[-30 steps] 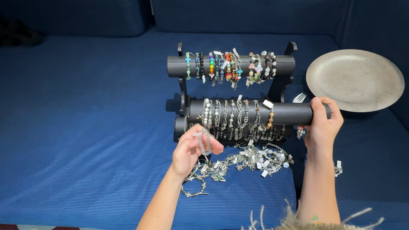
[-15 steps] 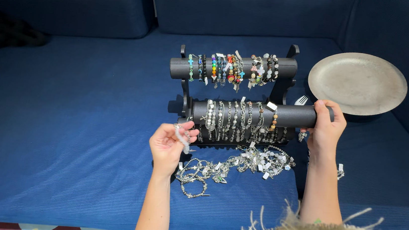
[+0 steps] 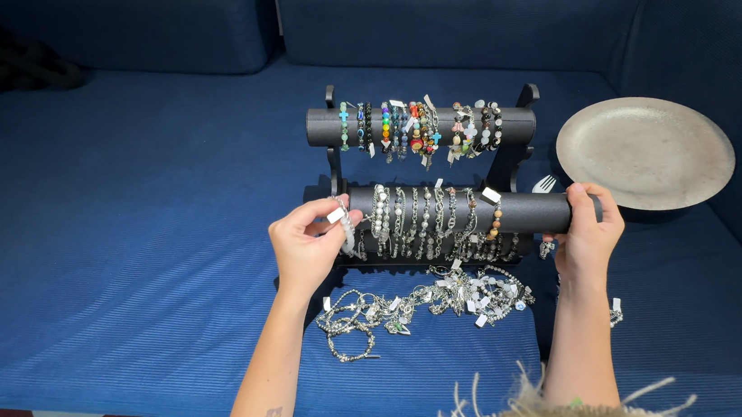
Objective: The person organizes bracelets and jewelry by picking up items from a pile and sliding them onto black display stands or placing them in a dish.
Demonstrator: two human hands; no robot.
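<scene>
At the left end of the lower black roll [image 3: 516, 212], the left hand [image 3: 305, 249] keeps a pinching grip on a silver bracelet [image 3: 346, 227]. The right hand [image 3: 588, 237] grasps the roll's right end. More bracelets [image 3: 421, 304] lie below on the blue sofa [image 3: 114, 238], near a grey plate [image 3: 646, 152].

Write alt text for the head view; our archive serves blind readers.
A left hand holds a tagged bracelet at the left end of a black roll of silver bracelets, whose right end the right hand grips. Loose bracelets lie on the blue sofa.
</scene>
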